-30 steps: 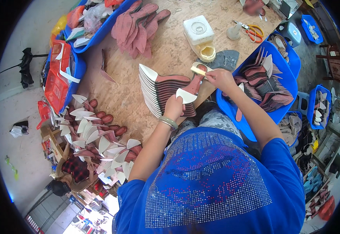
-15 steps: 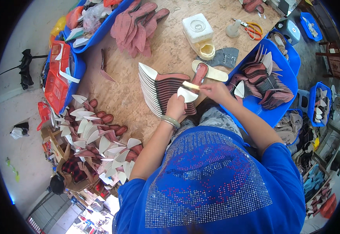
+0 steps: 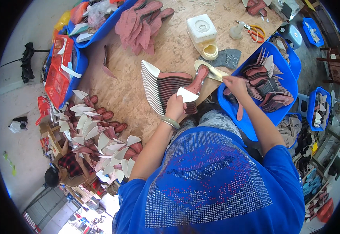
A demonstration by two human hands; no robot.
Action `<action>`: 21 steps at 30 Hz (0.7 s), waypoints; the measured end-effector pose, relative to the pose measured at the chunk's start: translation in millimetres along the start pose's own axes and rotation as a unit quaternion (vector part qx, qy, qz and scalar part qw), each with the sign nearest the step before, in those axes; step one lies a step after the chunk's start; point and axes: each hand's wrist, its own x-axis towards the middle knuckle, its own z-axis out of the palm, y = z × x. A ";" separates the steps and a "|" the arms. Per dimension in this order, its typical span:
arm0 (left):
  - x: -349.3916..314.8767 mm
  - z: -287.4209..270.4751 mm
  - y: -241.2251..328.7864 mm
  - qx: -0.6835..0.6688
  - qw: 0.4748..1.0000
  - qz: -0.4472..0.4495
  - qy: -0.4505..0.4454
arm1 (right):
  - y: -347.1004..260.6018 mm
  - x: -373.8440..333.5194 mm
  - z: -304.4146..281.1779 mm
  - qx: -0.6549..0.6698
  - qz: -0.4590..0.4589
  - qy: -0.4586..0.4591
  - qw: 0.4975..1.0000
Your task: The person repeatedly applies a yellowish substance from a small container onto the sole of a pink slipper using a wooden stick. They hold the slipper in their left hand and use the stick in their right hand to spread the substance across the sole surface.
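Wooden bench (image 3: 127,89): left hand (image 3: 175,107) pinches insole (image 3: 193,87); right hand (image 3: 234,84) grips brush (image 3: 211,71).

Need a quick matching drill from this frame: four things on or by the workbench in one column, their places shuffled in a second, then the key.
Things:
1. scissors
2. red crate
3. white plastic container
4. fanned stack of shoe pieces

Places:
A. at the bench's left edge, beside a blue bin
B. under the left hand, mid-bench
C. far side of the bench, orange handles, near a small bottle
D. far side of the bench, just above a roll of tape

Pairs: 1-C, 2-A, 3-D, 4-B
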 end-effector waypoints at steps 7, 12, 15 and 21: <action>-4.8 -5.1 3.2 -0.037 0.999 0.004 0.012 | -41.3 -48.5 -0.5 0.097 -0.038 -0.071 0.992; -21.8 -12.0 19.9 -0.039 0.998 0.044 0.026 | -65.8 -42.9 -20.4 0.213 -0.033 -0.081 0.973; -30.4 -24.4 23.1 -0.045 0.997 0.058 0.015 | -73.7 -15.1 -39.3 0.201 -0.011 -0.022 0.979; -42.9 -36.7 34.5 -0.136 0.988 0.066 -0.003 | -72.6 36.1 -32.7 0.059 -0.171 0.089 0.979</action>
